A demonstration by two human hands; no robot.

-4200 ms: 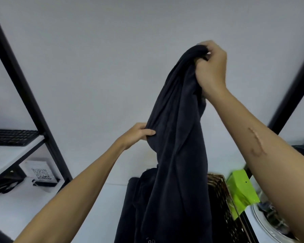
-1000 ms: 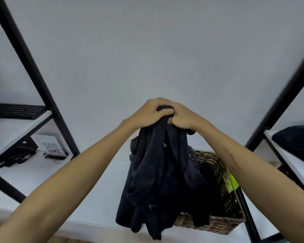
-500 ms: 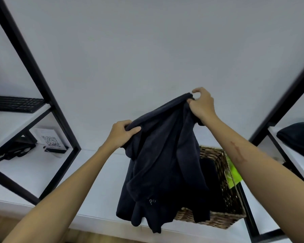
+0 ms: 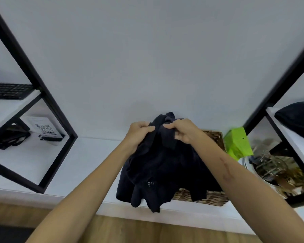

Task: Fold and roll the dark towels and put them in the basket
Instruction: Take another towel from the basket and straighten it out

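Centre of the frame, a bit below the middle: the dark towel [image 4: 163,165] hangs bunched from both hands, its lower folds draped over the front rim of the wicker basket [image 4: 216,137] and reaching down past the edge of the white shelf [image 4: 88,155] under it. It is soft, limp cloth, prob. light, w/ no stiffness, so I judge it will sag and slide out of shape as soon as one side is let go. Best hold is at the top edge or corners, w/ the hands apart, so the cloth can hang flat before folding. Colour is navy to almost black, matte, w/ deep creases; small pale letters show on a lower fold, too small to read fully.

Left hand [image 4: 139,135] has its fingers closed on the top bunch from the left side. Right hand [image 4: 182,131] grips the same bunch from the right, fingers curled into the cloth; the two hands are very near each other.

Right of the basket stands a green package [image 4: 237,142]. Black frame posts [image 4: 30,71] cross upper left and upper right; a keyboard [image 4: 9,91] lies on the shelf at far left.
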